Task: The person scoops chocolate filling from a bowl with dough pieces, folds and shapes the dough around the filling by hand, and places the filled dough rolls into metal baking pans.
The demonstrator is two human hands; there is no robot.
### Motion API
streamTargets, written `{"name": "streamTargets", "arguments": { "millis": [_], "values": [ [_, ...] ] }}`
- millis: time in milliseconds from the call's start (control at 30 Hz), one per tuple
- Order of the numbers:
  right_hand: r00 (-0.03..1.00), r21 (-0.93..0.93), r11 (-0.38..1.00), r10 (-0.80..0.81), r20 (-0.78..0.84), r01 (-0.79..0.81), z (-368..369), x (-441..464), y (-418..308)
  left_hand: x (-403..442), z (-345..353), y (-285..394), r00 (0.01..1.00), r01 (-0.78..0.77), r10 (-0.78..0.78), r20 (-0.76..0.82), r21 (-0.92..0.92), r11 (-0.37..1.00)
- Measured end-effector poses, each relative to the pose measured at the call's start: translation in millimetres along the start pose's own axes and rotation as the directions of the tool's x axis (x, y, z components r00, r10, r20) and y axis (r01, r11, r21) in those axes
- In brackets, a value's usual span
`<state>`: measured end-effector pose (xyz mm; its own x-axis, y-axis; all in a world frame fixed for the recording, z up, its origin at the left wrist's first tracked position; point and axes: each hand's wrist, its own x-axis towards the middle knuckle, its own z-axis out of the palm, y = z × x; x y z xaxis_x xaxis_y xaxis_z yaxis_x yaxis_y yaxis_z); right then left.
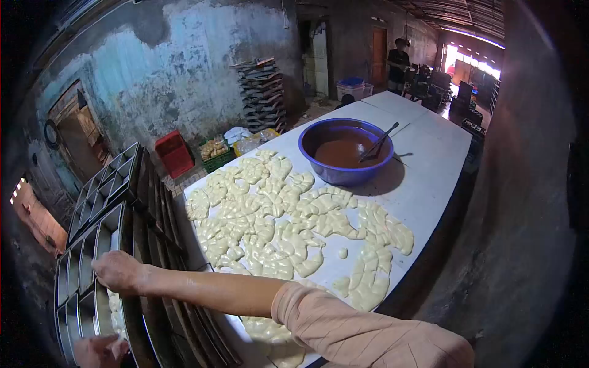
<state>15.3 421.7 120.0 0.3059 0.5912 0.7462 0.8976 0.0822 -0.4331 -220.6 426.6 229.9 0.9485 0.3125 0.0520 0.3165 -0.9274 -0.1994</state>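
Observation:
My right hand [120, 273] reaches across from the right in a pink sleeve and is closed over a long compartment of a metal baking pan [108, 228]. A strip of pale dough [115, 314] runs down the compartment from under this hand towards my left hand [101, 352]. My left hand is at the lower end of the strip, thumb and fingers drawn together on the dough, a little blurred and cut by the frame's bottom. The fingertips of my right hand are hidden. Many more pale dough pieces [264, 227] lie spread over the white table [423, 147] beside the pans.
A purple basin [313, 164] of brown liquid with a ladle [379, 142] stands on the table. Behind it rise stacked pans [261, 95] along the wall. A red crate [173, 153] and a green crate [218, 161] are on the floor. A person [397, 64] stands far back.

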Motion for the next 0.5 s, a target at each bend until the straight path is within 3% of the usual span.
{"name": "streamTargets", "arguments": {
  "millis": [100,233,267,367,400,467,500],
  "values": [
    [0.998,-0.015,0.999,-0.046,-0.036,0.046,-4,-10,-2,-4,8,-4,0.999,0.01,-0.022,0.046,0.239,0.971],
    [0.912,-0.141,0.949,-0.309,-0.269,0.28,-49,-44,-20,-21,9,-2,0.999,0.026,-0.021,0.024,-0.236,0.971],
    [0.851,-0.24,0.904,-0.418,-0.317,0.354,-53,-51,-12,-24,20,-11,0.998,0.06,-0.06,0.01,-0.256,0.965],
    [0.894,-0.242,0.914,-0.381,-0.238,0.325,-90,-83,-10,-39,66,-70,0.96,-0.191,0.202,-0.194,0.076,0.979],
    [0.891,-0.226,0.915,-0.385,-0.238,0.335,-108,-96,-10,-49,56,-52,0.993,-0.056,-0.019,-0.115,-0.61,0.79],
    [0.937,-0.171,0.95,-0.291,-0.192,0.26,-138,-128,-5,-68,24,-8,0.99,0.109,-0.128,-0.065,-0.241,0.964],
    [0.955,-0.149,0.964,-0.243,-0.169,0.219,-152,-147,0,-71,13,7,0.982,0.175,-0.177,-0.064,-0.032,0.984]
  ]
}}
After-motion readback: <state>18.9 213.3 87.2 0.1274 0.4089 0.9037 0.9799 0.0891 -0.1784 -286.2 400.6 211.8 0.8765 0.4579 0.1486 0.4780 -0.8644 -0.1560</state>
